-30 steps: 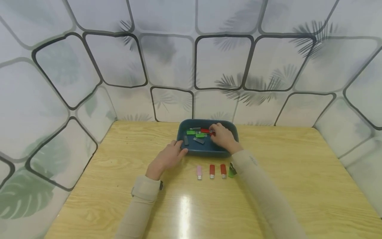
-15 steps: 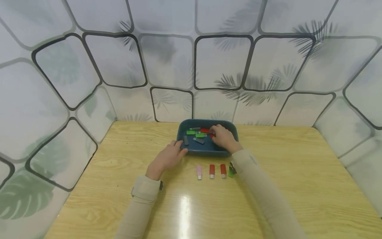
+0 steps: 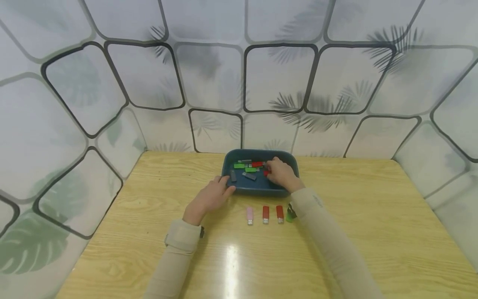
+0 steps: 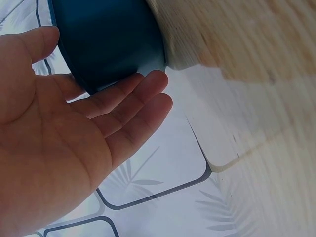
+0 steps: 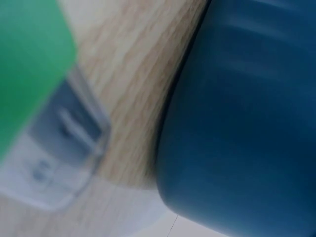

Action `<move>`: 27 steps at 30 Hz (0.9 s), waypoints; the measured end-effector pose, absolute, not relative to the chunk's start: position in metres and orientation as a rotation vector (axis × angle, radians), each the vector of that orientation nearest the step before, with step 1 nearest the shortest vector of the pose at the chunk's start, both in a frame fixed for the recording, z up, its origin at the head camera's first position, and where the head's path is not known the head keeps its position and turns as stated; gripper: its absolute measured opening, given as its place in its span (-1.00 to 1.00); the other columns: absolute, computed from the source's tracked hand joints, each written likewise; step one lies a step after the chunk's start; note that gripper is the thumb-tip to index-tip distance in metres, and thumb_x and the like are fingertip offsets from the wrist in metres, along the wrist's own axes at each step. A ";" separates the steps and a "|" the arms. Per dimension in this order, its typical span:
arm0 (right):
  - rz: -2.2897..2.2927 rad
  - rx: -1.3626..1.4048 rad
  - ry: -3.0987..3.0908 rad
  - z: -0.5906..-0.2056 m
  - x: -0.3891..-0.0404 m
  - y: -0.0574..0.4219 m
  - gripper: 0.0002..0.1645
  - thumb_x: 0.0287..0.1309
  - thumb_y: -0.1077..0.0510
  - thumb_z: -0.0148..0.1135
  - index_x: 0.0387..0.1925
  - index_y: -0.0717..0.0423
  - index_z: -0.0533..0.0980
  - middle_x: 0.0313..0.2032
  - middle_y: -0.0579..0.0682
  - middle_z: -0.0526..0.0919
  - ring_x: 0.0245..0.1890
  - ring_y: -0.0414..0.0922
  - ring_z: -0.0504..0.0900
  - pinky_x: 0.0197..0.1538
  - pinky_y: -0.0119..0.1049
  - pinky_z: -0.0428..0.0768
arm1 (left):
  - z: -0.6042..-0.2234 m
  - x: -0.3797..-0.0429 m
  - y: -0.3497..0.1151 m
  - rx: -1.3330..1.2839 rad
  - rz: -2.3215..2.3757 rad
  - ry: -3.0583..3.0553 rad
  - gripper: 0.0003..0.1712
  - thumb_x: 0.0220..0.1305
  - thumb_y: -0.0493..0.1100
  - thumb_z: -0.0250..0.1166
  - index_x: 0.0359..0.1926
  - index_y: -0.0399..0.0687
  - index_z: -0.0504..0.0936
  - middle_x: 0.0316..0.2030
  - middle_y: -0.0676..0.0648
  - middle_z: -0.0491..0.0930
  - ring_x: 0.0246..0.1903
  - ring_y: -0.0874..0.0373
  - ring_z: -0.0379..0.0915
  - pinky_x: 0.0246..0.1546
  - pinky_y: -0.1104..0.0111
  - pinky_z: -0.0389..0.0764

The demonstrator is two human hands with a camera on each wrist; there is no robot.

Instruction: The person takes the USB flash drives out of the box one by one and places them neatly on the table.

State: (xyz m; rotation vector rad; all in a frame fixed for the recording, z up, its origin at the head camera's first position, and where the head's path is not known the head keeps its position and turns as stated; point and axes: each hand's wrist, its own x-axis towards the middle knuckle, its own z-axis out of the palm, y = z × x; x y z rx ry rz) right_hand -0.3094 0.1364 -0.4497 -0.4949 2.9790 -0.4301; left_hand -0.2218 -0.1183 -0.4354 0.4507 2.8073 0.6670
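Note:
A dark blue tray (image 3: 257, 192) holds several USB sticks: green ones (image 3: 252, 170), grey ones (image 3: 249, 176) and red ones (image 3: 257, 164). My left hand (image 3: 210, 196) rests at the tray's near left corner; in the left wrist view its loosely extended fingers (image 4: 143, 118) touch the outer wall. My right hand (image 3: 281, 173) reaches down into the tray's right side, fingers bent among red and dark sticks. Whether it pinches one is hidden. The right wrist view shows only the tray's wall (image 5: 237, 128) and a close green USB stick (image 5: 29, 64).
On the wooden table (image 3: 168, 257), a pink USB stick (image 3: 249, 215) and two red USB sticks (image 3: 266, 214) lie in a row before the tray. A green one (image 3: 289, 217) ends the row, partly covered by the right wrist. Patterned walls enclose the back and sides.
My right hand has shifted slightly to the right within the tray, with its fingertips lower among the sticks. My left hand stays at the corner.

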 end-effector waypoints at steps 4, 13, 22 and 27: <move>-0.412 -0.491 2.967 -0.450 -0.309 0.137 -0.71 0.25 0.20 0.21 -0.01 0.19 0.61 -0.07 0.20 0.53 -0.17 0.10 0.59 -0.12 0.04 0.61 | -0.435 -0.221 -0.118 0.445 0.670 2.814 -0.28 0.57 0.13 -0.10 0.47 -0.31 0.14 0.37 -0.36 0.24 0.34 -0.26 0.23 0.29 -0.06 0.36; -0.375 -0.497 2.991 -0.454 -0.309 0.138 -0.76 0.30 0.16 0.19 -0.08 0.18 0.63 -0.12 0.19 0.52 -0.24 0.07 0.57 -0.17 0.02 0.61 | -0.436 -0.222 -0.118 0.448 0.667 2.815 -0.28 0.57 0.12 -0.10 0.47 -0.32 0.15 0.36 -0.37 0.25 0.33 -0.26 0.25 0.28 -0.05 0.37; -0.324 -0.548 3.036 -0.455 -0.311 0.136 -0.71 0.40 0.15 0.06 -0.11 0.17 0.67 -0.20 0.18 0.54 -0.25 0.06 0.57 -0.24 0.01 0.62 | -0.436 -0.222 -0.117 0.451 0.672 2.807 -0.28 0.57 0.12 -0.10 0.47 -0.32 0.14 0.37 -0.36 0.23 0.34 -0.26 0.24 0.29 -0.05 0.36; -0.298 -0.550 3.033 -0.453 -0.310 0.135 -0.72 0.42 0.18 0.01 -0.17 0.19 0.64 -0.22 0.19 0.51 -0.34 0.04 0.58 -0.29 -0.01 0.62 | -0.436 -0.222 -0.117 0.446 0.662 2.811 -0.29 0.57 0.11 -0.10 0.46 -0.31 0.16 0.36 -0.36 0.24 0.33 -0.26 0.25 0.28 -0.05 0.37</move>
